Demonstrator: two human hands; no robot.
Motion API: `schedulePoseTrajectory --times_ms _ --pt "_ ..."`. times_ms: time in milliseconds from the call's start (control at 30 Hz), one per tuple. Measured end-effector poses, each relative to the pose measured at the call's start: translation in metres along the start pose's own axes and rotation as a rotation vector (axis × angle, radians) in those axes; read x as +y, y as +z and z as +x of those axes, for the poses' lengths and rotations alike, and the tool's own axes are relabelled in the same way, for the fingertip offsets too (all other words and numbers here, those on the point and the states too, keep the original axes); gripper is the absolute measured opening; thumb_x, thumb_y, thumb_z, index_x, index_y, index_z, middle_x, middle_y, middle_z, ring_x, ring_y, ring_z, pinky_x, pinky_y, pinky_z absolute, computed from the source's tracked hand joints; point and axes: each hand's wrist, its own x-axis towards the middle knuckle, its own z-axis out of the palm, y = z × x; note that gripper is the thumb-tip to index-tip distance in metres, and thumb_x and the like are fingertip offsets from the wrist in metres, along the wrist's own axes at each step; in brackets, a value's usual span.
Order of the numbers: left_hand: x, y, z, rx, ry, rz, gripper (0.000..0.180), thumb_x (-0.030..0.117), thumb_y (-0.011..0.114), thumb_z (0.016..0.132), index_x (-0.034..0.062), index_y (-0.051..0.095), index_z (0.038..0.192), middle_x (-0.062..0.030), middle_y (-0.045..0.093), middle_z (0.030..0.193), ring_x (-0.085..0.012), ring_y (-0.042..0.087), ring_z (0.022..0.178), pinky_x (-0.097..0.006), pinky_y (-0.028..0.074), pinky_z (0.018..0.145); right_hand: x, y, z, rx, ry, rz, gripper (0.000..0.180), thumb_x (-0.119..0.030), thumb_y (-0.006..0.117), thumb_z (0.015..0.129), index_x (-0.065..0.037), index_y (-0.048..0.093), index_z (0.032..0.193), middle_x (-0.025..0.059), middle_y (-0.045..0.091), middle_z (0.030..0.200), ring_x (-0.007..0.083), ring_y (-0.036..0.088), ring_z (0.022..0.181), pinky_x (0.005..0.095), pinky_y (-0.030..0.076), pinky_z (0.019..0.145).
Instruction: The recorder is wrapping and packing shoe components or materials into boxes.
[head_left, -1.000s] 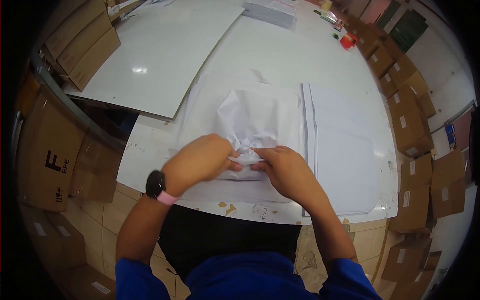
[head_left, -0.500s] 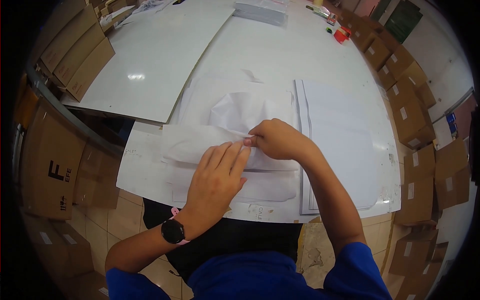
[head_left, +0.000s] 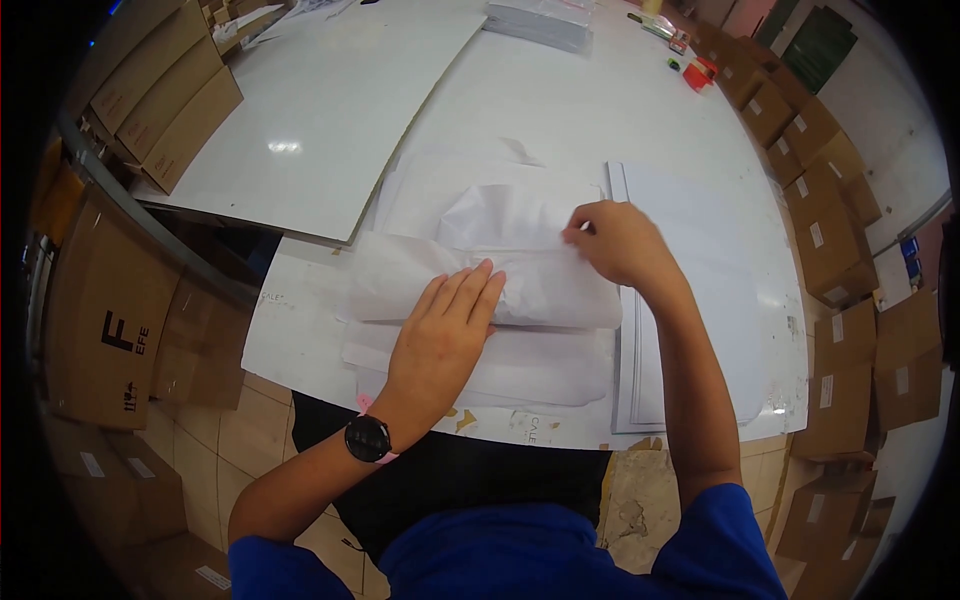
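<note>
Left hand: The left hand (head_left: 435,345) is pressing flat on a folded white sheet (head_left: 560,290), its fingers extended and lying close together, clamped on nothing.
Right hand: Curling near the sheet's far right edge, the right hand (head_left: 625,245) is bringing thumb and forefinger close together; whether paper is caught between them cannot be told.
White sheet: It is lying across the near middle of a white worktable (head_left: 570,110), crumpling beside the left fingertips.
Fold so far: One broad band appears to be done, already running from side to side across the middle.
Left open: Beyond the band, a raised white paper bulge (head_left: 490,210) is standing up uncovered, seemingly not yet flattened; what lies inside is not showing.
Loose sheets: Nearer the body, flat white sheets (head_left: 480,360) are lying beneath, apparently unfolded.
Paper stack: Just right of the work, a stack of white paper (head_left: 690,300) is lying under the right forearm, seemingly unused.
Wrist: A black smartwatch (head_left: 368,438) is riding on the left wrist.
Far end: A red tape dispenser (head_left: 699,73) is sitting near the right edge.
Surroundings: Cardboard cartons (head_left: 838,260) are lining the floor at right.
</note>
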Motion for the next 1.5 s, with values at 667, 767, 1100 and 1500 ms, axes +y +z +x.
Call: schedulePoseTrajectory --times_ms 667,767,1100,1500 --pt "-0.044 -0.007 0.065 -0.388 -0.168 -0.262 0.067 0.015 0.092 0.093 -0.0061 0.063 0.15 -0.0274 0.074 0.138 -0.0438 0.073 0.127 -0.048 0.06 0.108 -0.033 0.076 -0.015 0.069 -0.431 0.061 0.037 -0.031 0.054 0.123 -0.003 0.079 0.127 0.0194 0.083 0.111 0.0399 0.077 0.11 0.0541 0.051 0.118" --pt "-0.042 -0.008 0.062 -0.401 -0.128 -0.255 0.064 0.019 0.094 0.092 -0.0045 0.064 0.144 -0.0269 0.075 0.132 -0.0433 0.073 0.124 -0.048 0.06 0.105 -0.029 0.078 -0.022 0.119 -0.452 0.08 0.039 -0.031 0.052 0.124 -0.003 0.079 0.126 0.0204 0.083 0.113 0.0421 0.077 0.112 0.0564 0.05 0.119" --pt "0.009 -0.029 -0.006 -0.293 -0.063 -0.223 0.065 0.023 0.097 0.088 -0.0036 0.066 0.139 -0.0203 0.073 0.127 -0.0393 0.072 0.119 -0.047 0.059 0.106 -0.035 0.045 -0.092 -0.051 -0.462 0.193 0.046 -0.04 0.063 0.119 -0.002 0.077 0.141 0.0223 0.084 0.124 0.0408 0.076 0.12 0.0554 0.052 0.118" --pt "0.006 -0.018 -0.008 -0.293 -0.053 -0.198 0.061 0.027 0.097 0.088 -0.0062 0.068 0.129 -0.0207 0.072 0.116 -0.0385 0.072 0.111 -0.048 0.059 0.099 -0.046 0.047 -0.044 -0.469 -0.45 0.425 0.062 -0.05 0.05 0.125 0.001 0.078 0.144 0.0268 0.079 0.13 0.0422 0.067 0.133 0.0475 0.052 0.119"
